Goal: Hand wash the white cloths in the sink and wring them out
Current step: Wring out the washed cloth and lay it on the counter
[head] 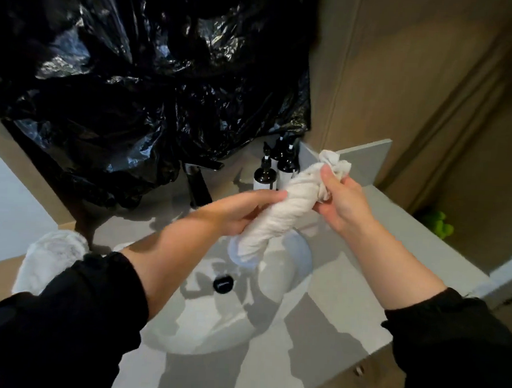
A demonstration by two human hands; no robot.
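A white cloth (pixel 280 213), twisted into a tight rope, hangs in the air above the sink (pixel 211 340), slanting from low over the bowl up towards the sink's far right. The left hand (pixel 242 214) grips its lower end with the fingers curled round it. The right hand (pixel 343 201) grips the upper end, and a crumpled tuft of cloth sticks out past the thumb. Both forearms are bare, with black sleeves (pixel 73 309) pushed up.

In the bottom of the sink sits a black drain plug (pixel 222 283). A black tap (pixel 197 187) stands behind the sink, partly hidden by the left hand. Dark pump bottles (pixel 264 176) with white labels stand behind the sink to the right, the cloth overlapping one of them. A second white cloth (pixel 49 260) lies heaped on the grey table (pixel 408 255) left of the sink. A crumpled black plastic sheet (pixel 136 69) hangs above and behind the sink. A small green object (pixel 438 224) lies well to the right of the sink, beyond the table edge.
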